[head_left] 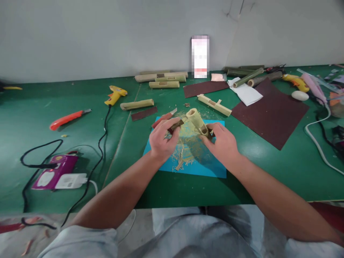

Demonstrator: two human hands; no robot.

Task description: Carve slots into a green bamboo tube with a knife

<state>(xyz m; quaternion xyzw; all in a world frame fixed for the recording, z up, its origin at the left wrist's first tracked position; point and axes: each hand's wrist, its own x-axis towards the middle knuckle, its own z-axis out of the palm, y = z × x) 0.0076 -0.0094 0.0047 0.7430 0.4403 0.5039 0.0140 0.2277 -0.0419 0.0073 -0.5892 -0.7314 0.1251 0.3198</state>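
Observation:
My left hand (163, 139) is closed round a small dark brown piece (176, 126), which looks like rolled sandpaper. My right hand (221, 140) grips the lower end of a pale bamboo tube (198, 122), tilted with its open end up and to the left. A notch is cut in the tube's side near my right fingers, and something dark shows behind it. Both hands are over a blue sheet (215, 168) strewn with bamboo shavings (185, 152). Just beyond my left hand lies a knife (165, 118) with a reddish handle.
Notched bamboo tubes (164, 84) lie at the back, another (215, 104) nearer. Brown sandpaper sheets (271, 114) are to the right. At left are a yellow glue gun (115, 95), a red utility knife (68, 119), a purple power strip (57, 168) and cords. A phone (200, 56) leans on the wall.

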